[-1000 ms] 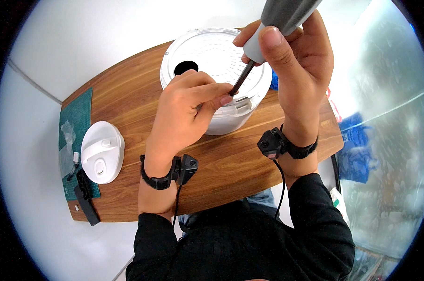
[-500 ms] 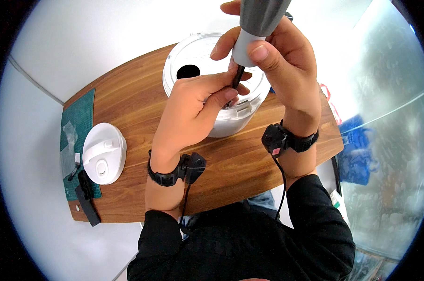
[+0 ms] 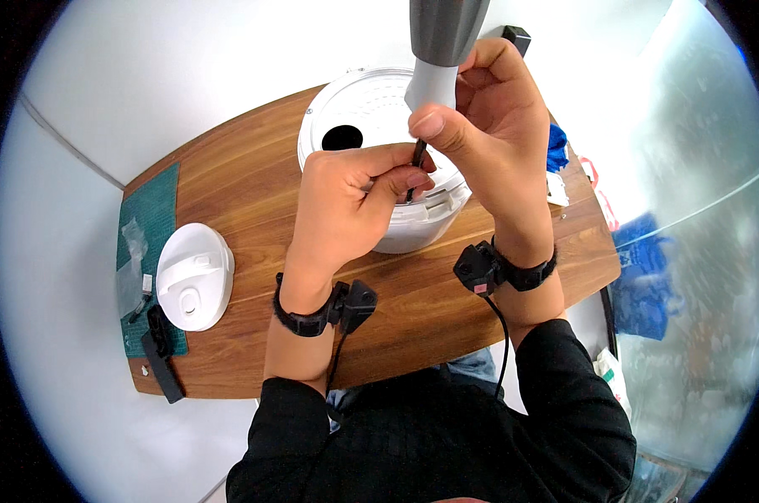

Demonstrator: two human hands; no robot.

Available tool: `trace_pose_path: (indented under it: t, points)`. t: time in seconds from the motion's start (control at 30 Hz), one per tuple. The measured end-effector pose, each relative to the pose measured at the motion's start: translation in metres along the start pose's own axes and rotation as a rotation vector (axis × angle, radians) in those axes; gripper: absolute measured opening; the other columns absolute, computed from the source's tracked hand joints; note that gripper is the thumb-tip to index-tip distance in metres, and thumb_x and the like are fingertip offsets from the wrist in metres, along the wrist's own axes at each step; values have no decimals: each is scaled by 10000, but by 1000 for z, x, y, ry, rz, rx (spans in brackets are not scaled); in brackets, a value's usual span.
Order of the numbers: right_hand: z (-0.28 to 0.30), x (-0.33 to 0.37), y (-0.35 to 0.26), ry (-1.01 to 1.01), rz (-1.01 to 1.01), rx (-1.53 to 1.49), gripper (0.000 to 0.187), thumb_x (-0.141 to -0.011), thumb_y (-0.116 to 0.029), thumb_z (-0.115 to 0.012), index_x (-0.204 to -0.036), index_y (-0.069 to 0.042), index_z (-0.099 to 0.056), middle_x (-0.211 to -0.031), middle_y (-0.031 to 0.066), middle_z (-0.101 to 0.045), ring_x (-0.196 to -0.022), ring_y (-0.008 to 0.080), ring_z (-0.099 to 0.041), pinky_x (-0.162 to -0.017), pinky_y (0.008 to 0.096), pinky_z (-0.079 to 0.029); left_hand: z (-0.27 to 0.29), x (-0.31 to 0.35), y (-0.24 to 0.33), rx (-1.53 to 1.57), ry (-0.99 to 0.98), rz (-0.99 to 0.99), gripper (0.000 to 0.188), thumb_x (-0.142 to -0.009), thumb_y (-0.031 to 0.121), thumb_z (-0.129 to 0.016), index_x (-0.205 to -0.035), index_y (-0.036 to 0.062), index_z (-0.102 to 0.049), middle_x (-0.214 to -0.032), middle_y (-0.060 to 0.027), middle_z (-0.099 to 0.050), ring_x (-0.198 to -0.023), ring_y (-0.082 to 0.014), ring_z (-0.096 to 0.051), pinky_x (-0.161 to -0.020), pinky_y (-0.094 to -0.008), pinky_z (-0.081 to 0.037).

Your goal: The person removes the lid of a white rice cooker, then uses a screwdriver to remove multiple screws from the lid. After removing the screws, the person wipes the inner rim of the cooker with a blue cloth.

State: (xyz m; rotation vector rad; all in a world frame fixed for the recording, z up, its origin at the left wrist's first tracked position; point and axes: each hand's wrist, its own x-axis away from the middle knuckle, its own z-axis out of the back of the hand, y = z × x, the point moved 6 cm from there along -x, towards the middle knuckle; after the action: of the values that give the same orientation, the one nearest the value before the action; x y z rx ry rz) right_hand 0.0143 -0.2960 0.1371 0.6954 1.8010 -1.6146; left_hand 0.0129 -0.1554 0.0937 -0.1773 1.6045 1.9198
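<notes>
My right hand point(image 3: 493, 126) grips a grey electric screwdriver point(image 3: 441, 46), held up close to the camera with its tip pointing down. My left hand point(image 3: 350, 197) pinches the thin dark bit point(image 3: 416, 159) at the screwdriver's tip between thumb and fingers. Both hands hover over a round white appliance body point(image 3: 379, 117) with a dark round hole point(image 3: 343, 137) in its top, standing on the wooden table point(image 3: 254, 210). Both wrists wear black bands with small sensor boxes.
A white round lid point(image 3: 195, 275) lies at the table's left. A green cutting mat point(image 3: 145, 243) with small clear bags and a black tool point(image 3: 163, 365) lies at the left edge. Blue and white items point(image 3: 556, 159) sit at the right end.
The screwdriver has risen and turned more upright toward the camera. Both hands lifted with it, and my left fingers stayed on the bit.
</notes>
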Motion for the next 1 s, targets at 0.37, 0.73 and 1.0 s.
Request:
trace_pose_path:
  t: [0.37,0.73,1.0]
  points:
    - [3,-3,13,-314,15,-394,281,-1052,-149,-583,-1275,20,-602,-1082,139,-740,-970,160,-701,-852,304,-579,0,-1,0,74,1,-16,106,-918,-1,-701,-998,-24,-767,-862,-101,-777,-763,-130,-728,-676,-257,-561]
    - [-1,-2,1,-59,24,-7,353,-904,-187,-814,-1139,36,-673,-992,58,-685,-867,96,-637,-770,251,-535,6,0,-5,77,-4,35,124,-860,-19,-763,-981,-14,-735,-832,-74,-761,-735,-109,-686,-680,-247,-540]
    - [3,-1,5,-22,-74,-303,402,-941,-65,-734,-1261,17,-504,-1036,183,-723,-914,207,-730,-758,295,-599,-1,-3,1,76,-25,24,136,-868,-4,-753,-1004,-5,-745,-817,-79,-753,-733,-126,-686,-693,-258,-537]
